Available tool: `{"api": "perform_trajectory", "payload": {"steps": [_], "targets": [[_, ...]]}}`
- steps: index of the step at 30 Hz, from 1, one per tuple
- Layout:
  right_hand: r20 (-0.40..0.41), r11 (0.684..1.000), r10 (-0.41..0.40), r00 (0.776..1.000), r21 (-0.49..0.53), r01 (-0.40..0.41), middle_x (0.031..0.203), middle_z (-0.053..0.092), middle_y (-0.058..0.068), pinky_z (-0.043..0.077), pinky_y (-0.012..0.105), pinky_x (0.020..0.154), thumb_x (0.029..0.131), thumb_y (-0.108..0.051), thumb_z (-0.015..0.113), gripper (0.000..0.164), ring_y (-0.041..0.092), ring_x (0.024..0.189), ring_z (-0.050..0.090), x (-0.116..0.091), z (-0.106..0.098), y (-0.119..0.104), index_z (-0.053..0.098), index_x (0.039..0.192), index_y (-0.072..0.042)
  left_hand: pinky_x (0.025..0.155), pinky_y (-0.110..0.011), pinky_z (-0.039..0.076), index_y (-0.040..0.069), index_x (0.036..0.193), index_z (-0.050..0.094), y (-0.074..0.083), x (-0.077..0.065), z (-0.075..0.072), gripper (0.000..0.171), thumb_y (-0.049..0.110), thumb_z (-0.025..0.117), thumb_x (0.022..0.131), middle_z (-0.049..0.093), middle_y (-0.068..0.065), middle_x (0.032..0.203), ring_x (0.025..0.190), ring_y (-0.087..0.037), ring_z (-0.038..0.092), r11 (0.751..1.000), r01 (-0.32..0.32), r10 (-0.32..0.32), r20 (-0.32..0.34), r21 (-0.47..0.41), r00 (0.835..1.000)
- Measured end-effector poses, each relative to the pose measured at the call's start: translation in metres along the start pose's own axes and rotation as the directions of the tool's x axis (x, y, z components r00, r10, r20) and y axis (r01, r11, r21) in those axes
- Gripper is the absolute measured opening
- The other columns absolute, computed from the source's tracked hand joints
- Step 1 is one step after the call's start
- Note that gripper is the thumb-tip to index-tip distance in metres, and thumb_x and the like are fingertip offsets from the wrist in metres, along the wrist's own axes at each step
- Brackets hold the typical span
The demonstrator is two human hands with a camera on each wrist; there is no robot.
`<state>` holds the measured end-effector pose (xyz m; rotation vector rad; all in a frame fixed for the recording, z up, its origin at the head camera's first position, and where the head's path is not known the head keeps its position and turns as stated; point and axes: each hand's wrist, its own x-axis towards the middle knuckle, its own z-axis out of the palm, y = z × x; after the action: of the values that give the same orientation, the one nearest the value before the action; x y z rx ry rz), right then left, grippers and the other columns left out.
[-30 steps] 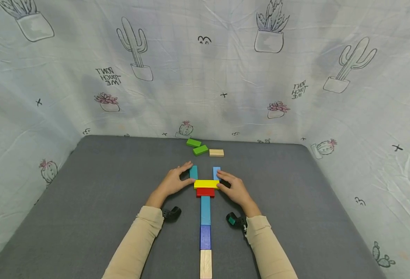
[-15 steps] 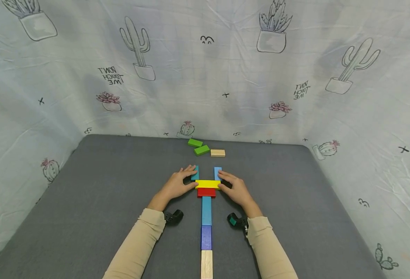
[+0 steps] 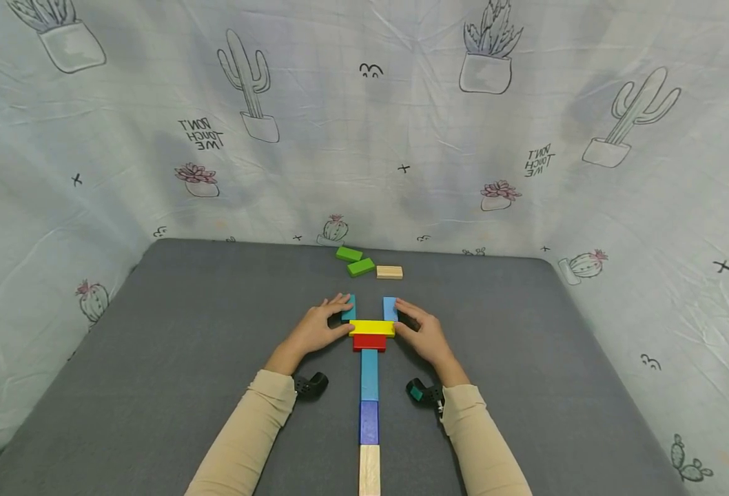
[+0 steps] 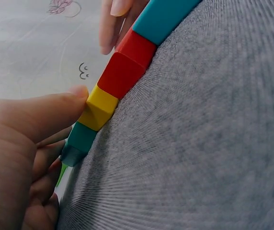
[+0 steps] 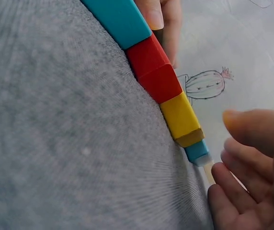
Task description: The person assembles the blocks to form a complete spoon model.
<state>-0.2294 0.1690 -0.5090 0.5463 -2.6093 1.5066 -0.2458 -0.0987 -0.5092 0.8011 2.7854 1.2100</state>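
A yellow block (image 3: 372, 328) lies crosswise between my hands, against a red block (image 3: 369, 342). Beyond its left end stretches a teal block (image 3: 348, 308), and beyond its right end a light blue block (image 3: 390, 308). My left hand (image 3: 313, 329) touches the yellow block's left end with its thumb (image 4: 55, 108), while its fingers rest at the teal block. My right hand (image 3: 424, 335) hovers beside the right end, its thumb (image 5: 256, 124) apart from the yellow block in the right wrist view. Its fingertips are close to the light blue block's right side.
A row of blocks runs toward me: a blue block (image 3: 369, 374), a purple-blue block (image 3: 368, 422) and a wooden block (image 3: 369, 470). Two green blocks (image 3: 361, 267) and a plain wooden block (image 3: 389, 273) lie farther back. Patterned cloth (image 3: 315, 138) hangs behind the grey tabletop (image 3: 216, 310).
My left hand has moved in, its fingers coming onto the teal block. My right fingers and thumb have drawn slightly right, off the light blue and yellow blocks.
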Motion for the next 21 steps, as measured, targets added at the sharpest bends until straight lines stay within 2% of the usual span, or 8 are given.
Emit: {"api": "perform_trajectory", "payload": {"steps": [5,9,14,17,21], "targets": [[-0.062,0.995,0.002,0.998,0.099,0.005,0.135,0.05,0.028,0.039,0.048,0.103,0.088,-0.002,0.064,0.044,0.041,0.126,0.047,0.001,-0.006,-0.018,0.052,0.129,0.011,0.117,-0.048,0.02,0.003,0.133,0.055,0.0,0.0,0.0,0.054,0.032,0.067,0.089,0.042,-0.01,0.147,0.14,-0.027,0.032,1.0,-0.026,0.026,-0.02,-0.002,0.999],[-0.076,0.984,0.062,0.995,0.172,-0.049,0.135,0.048,0.031,0.038,0.047,0.105,0.089,-0.001,0.062,0.045,0.043,0.127,0.045,0.005,-0.013,-0.029,0.049,0.129,0.015,0.116,-0.046,0.023,0.002,0.132,0.056,-0.001,0.0,0.0,0.054,0.034,0.066,0.089,0.045,-0.011,0.145,0.139,-0.027,0.035,0.999,-0.051,0.051,-0.052,0.009,0.997],[-0.072,0.972,0.117,0.991,0.215,-0.099,0.138,0.048,0.025,0.037,0.041,0.108,0.091,-0.008,0.063,0.048,0.038,0.13,0.044,0.018,-0.014,-0.006,0.049,0.133,0.008,0.117,-0.046,0.021,0.003,0.133,0.054,0.001,0.0,-0.003,0.054,0.031,0.067,0.089,0.043,-0.01,0.147,0.14,-0.026,0.033,0.999,-0.032,0.032,-0.033,0.002,0.999],[-0.087,0.972,0.138,0.987,0.203,-0.118,0.139,0.048,0.023,0.037,0.039,0.109,0.091,-0.011,0.064,0.049,0.035,0.131,0.044,0.031,-0.014,0.012,0.049,0.135,0.005,0.117,-0.047,0.02,0.003,0.135,0.052,0.002,0.0,-0.003,0.054,0.029,0.066,0.09,0.041,-0.009,0.148,0.141,-0.026,0.031,1.0,-0.016,0.016,-0.007,0.003,1.0],[-0.1,0.967,0.189,0.977,0.192,-0.168,0.139,0.049,0.022,0.038,0.04,0.109,0.092,-0.011,0.063,0.048,0.034,0.131,0.045,0.047,-0.016,0.023,0.048,0.136,0.002,0.118,-0.044,0.019,0.004,0.136,0.052,0.002,-0.001,-0.002,0.055,0.031,0.066,0.09,0.04,-0.007,0.149,0.142,-0.024,0.03,1.0,-0.005,0.005,0.014,0.011,1.0]]}}
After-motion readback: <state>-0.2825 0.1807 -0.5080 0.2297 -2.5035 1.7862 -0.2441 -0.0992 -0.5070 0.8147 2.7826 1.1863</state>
